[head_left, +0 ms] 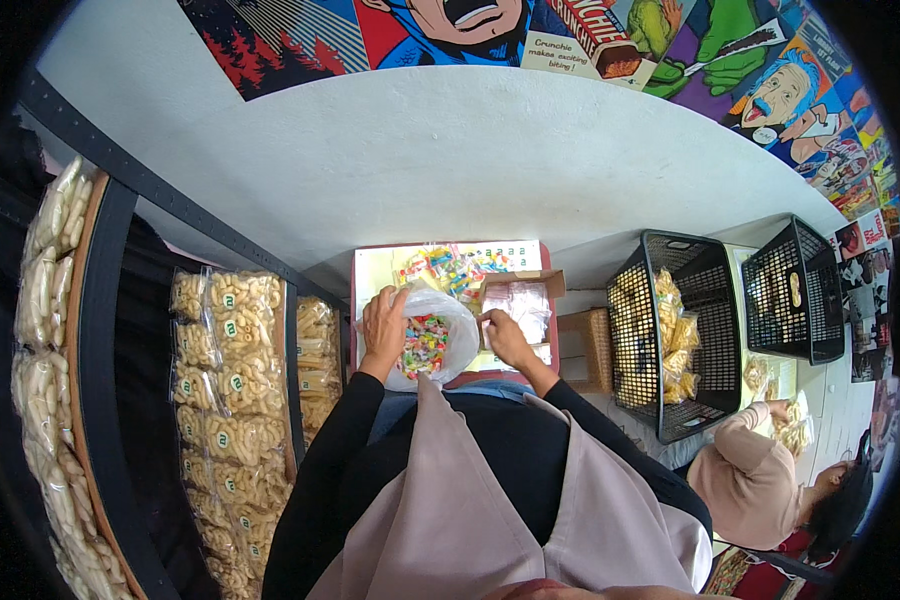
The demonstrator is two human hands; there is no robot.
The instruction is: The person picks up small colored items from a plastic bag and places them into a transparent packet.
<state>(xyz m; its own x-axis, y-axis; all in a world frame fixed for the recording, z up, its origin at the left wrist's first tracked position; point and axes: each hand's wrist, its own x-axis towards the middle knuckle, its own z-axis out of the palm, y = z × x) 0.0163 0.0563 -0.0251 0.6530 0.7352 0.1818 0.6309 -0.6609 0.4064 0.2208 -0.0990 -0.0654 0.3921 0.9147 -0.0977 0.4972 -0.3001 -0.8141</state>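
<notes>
A clear plastic bag (458,343) full of small colourful wrapped candies (425,345) stands with its mouth open in front of me, at the table's near edge. My left hand (383,328) grips the bag's left rim, fingers bent over it. On the bag's other side, my right hand (507,336) is closed, its fingertips by the bag's right rim and in front of a cardboard box (552,284). Whatever those fingers may pinch is too small to make out. Clear, flat plastic packets (520,308) fill the box. Behind the bag, small packed bags of candies (450,268) lie spread on the table.
Racks of bagged ring-shaped snacks (240,375) stand on the left, with pale bagged snacks (50,300) further out. To the right are a black crate (698,330) holding yellow snack bags and another black crate (815,300). A co-worker (755,480) sits at the lower right.
</notes>
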